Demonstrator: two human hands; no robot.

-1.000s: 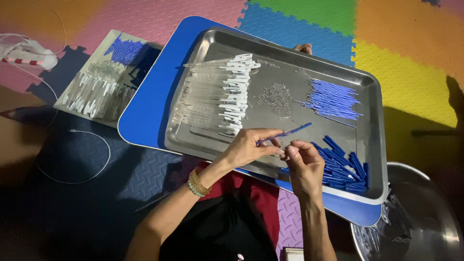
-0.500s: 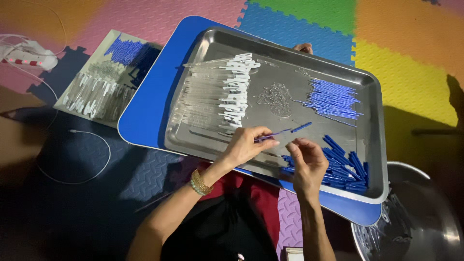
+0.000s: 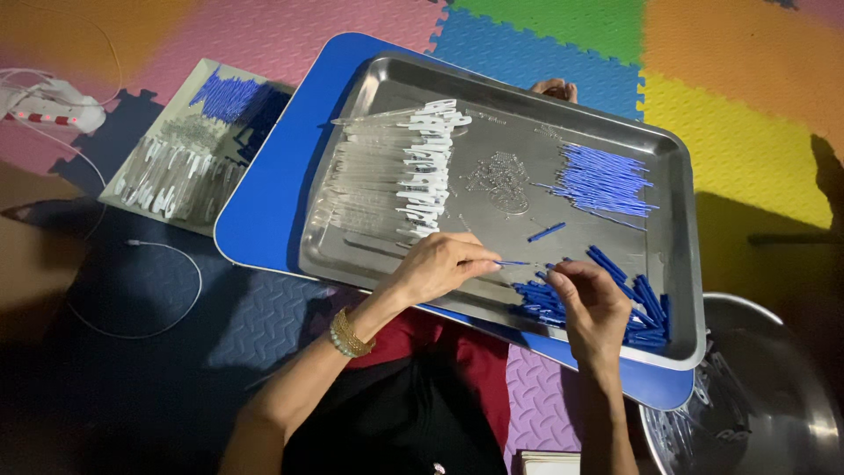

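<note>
The left hand [image 3: 440,264] is pinching a thin blue-tipped piece [image 3: 512,262] low over the steel tray [image 3: 492,88], keeping it level. The right hand [image 3: 587,299] is curling its fingers over the blue cap pile [image 3: 637,308] (whether it is gripping one, I cannot tell), close for easy picking.

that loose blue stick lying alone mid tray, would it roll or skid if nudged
The loose blue stick looks thin and round, so it would probably roll or skid on the smooth metal tray. It seems very light and likely stiff, lying straight. The raised tray rim should stop it.
</note>
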